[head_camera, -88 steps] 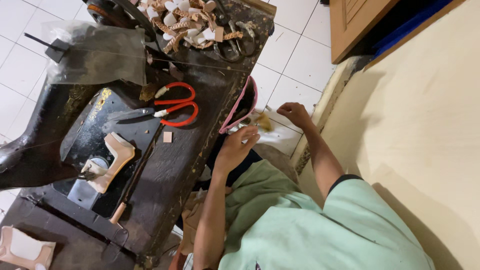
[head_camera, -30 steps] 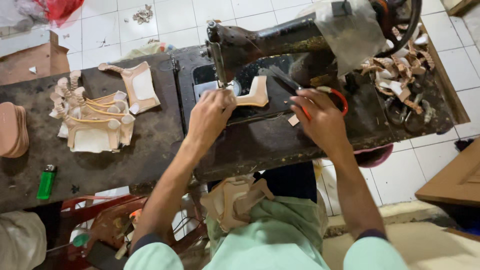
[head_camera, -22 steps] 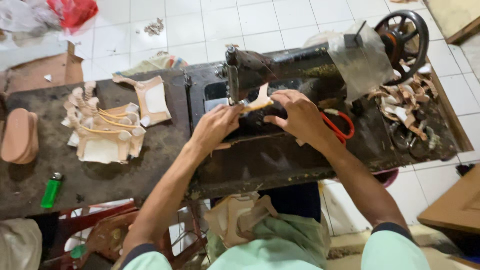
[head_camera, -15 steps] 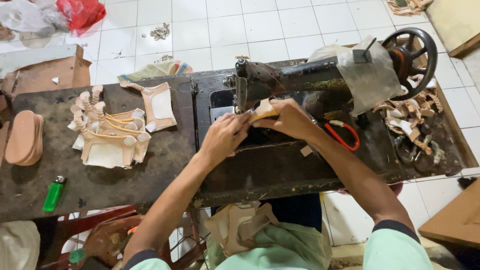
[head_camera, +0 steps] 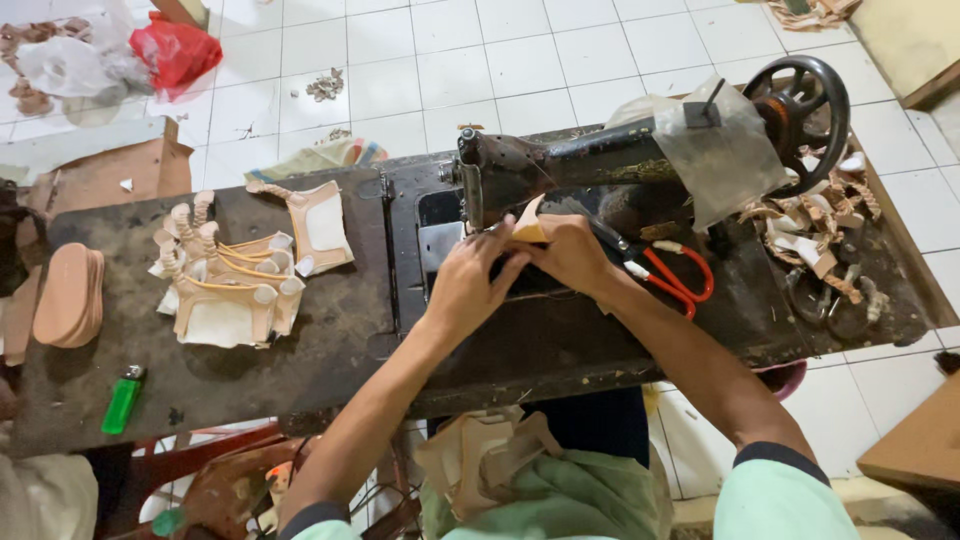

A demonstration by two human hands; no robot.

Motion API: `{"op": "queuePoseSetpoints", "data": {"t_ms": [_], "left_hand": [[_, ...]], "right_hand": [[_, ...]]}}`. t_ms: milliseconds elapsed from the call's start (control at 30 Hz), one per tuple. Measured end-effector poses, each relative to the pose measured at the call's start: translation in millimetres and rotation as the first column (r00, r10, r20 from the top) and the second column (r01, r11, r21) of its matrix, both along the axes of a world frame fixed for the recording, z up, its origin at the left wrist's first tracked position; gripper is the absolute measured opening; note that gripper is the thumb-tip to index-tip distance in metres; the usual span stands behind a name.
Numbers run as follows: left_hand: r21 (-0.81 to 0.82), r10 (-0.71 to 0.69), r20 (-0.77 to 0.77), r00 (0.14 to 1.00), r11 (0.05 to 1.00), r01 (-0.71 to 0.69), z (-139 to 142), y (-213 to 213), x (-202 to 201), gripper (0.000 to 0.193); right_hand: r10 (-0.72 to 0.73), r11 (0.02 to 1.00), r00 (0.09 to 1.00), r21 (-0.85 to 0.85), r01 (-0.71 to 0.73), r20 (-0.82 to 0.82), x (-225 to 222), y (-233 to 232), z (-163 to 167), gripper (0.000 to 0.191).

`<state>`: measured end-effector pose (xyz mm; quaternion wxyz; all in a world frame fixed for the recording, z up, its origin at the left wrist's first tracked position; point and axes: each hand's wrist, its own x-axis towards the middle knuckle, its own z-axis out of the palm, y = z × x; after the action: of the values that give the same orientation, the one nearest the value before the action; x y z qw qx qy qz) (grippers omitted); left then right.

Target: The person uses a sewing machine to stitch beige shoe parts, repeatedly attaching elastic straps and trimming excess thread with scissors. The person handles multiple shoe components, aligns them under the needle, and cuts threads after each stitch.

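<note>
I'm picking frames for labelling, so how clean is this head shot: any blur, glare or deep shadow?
Head view: sharp and evenly lit across the table; both hands, left hand and right hand, crisp on the tan piece; the dark sewing machine hides detail under its head; mild sheen on the plastic cover; wide-angle bend at the tile edges.

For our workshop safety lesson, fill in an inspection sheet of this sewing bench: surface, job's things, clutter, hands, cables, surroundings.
Surface: dark worn wooden table.
Job's things: small tan leather piece under the black old sewing machine.
Clutter: red-handled scissors; stack of tan-and-white cut pieces; green lighter; heap of strap scraps.
Hands: left hand and right hand both on the piece.
Cables: nothing seen.
Surroundings: white tiled floor; red plastic bag.
</note>
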<state>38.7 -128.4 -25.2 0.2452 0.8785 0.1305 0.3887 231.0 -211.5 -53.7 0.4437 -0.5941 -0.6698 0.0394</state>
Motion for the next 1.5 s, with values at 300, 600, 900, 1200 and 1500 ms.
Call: {"op": "queuePoseSetpoints", "data": {"t_ms": [300, 600, 900, 1200, 1500], "left_hand": [[-0.079, 0.103, 0.062, 0.993, 0.992, -0.098, -13, -10, 2, 0.018], [0.401, 0.151, -0.189, 0.97, 0.914, -0.064, -49, -30, 1, 0.03], [0.424, 0.142, -0.191, 0.971, 0.904, -0.048, -43, -31, -4, 0.035], [0.442, 0.156, -0.235, 0.959, 0.896, -0.037, -39, -32, -6, 0.04], [0.388, 0.138, -0.234, 0.963, 0.921, -0.038, -43, -28, -6, 0.035]], "right_hand": [[0.051, 0.997, 0.994, -0.067, -0.045, 0.1, 7, -2, -1, 0.022], [-0.15, 0.815, 0.981, -0.547, 0.192, 0.121, 50, 37, 1, 0.033], [-0.217, 0.865, 0.834, -0.496, -0.077, -0.507, 46, 39, -20, 0.028], [-0.165, 0.868, 0.767, -0.46, -0.185, -0.62, 40, 27, -13, 0.027], [-0.083, 0.886, 0.811, -0.415, -0.206, -0.58, 38, 27, -16, 0.028]]}}
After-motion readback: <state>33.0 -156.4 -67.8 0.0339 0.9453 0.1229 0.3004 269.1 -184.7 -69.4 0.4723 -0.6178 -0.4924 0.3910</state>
